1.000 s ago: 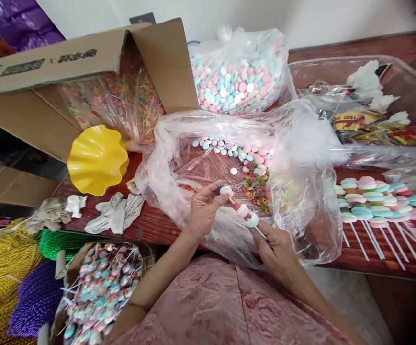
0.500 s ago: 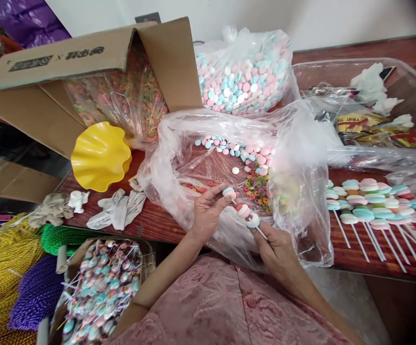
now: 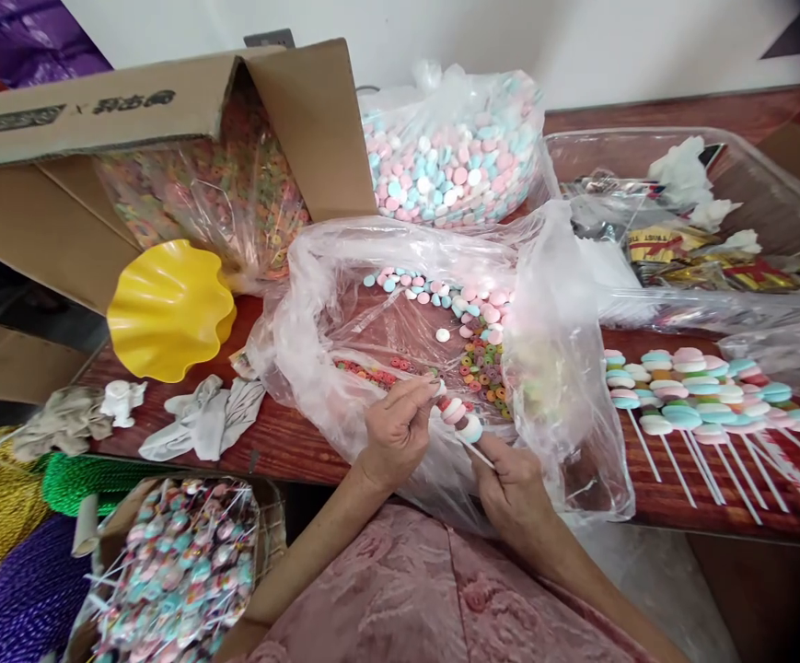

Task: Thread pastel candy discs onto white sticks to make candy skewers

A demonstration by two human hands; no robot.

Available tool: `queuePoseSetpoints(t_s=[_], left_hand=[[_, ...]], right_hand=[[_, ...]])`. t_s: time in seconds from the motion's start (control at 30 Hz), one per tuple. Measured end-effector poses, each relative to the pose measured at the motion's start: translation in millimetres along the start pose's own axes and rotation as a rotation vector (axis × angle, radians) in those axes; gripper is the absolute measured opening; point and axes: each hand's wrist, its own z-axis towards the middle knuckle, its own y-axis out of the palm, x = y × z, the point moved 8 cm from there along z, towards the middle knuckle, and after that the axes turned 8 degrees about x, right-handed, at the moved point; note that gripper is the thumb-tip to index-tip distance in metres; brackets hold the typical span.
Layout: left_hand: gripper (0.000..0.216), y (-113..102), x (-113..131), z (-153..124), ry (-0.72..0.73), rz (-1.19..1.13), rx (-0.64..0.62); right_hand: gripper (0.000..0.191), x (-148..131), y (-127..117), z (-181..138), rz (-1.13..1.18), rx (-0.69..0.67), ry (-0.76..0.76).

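Note:
My right hand [image 3: 515, 483] is closed around the white stick of a candy skewer [image 3: 453, 414], which tilts up to the left. White, pink, red and dark candies are threaded along it. At the skewer's upper end my left hand [image 3: 396, 428] pinches a small candy [image 3: 439, 389], mostly hidden by the fingers. Beneath both hands lies an opened clear plastic bag [image 3: 309, 295] with loose pink, blue and white round candies [image 3: 489, 299] and ring-shaped gummies [image 3: 481, 368] on it. Several finished-looking candy skewers [image 3: 707, 396] lie in a row at the right.
A cardboard box [image 3: 317, 129] holds bagged gummy rings [image 3: 213, 203]. Beside it stands a full candy bag [image 3: 455, 166]. A yellow wavy bowl [image 3: 171, 313], gloves [image 3: 210, 419] and a plastic bin [image 3: 772, 166] share the table. Below left is a box of wrapped skewers [image 3: 179, 562].
My left fingers have closed further over the candy at the skewer's tip, hiding most of it. The view has shifted slightly, and my right hand still grips the stick.

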Motion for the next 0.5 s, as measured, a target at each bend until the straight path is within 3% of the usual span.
queuePoseSetpoints(t_s=[0.17,0.33,0.5], left_hand=[[0.023,0.5,-9.2,-7.9,-0.021,-0.012,-0.007],[0.027,-5.5,-29.1,-9.5,-0.372,-0.154,0.027],[0.017,11.3,-20.8,1.9,-0.375,-0.197,-0.032]], right_hand=[[0.028,-8.4,0.8,9.2,-0.041,0.049,-0.078],[0.028,-4.8,6.0,12.6,-0.091,0.014,-0.048],[0.026,-5.6,10.3,12.5,-0.002,0.031,-0.039]])
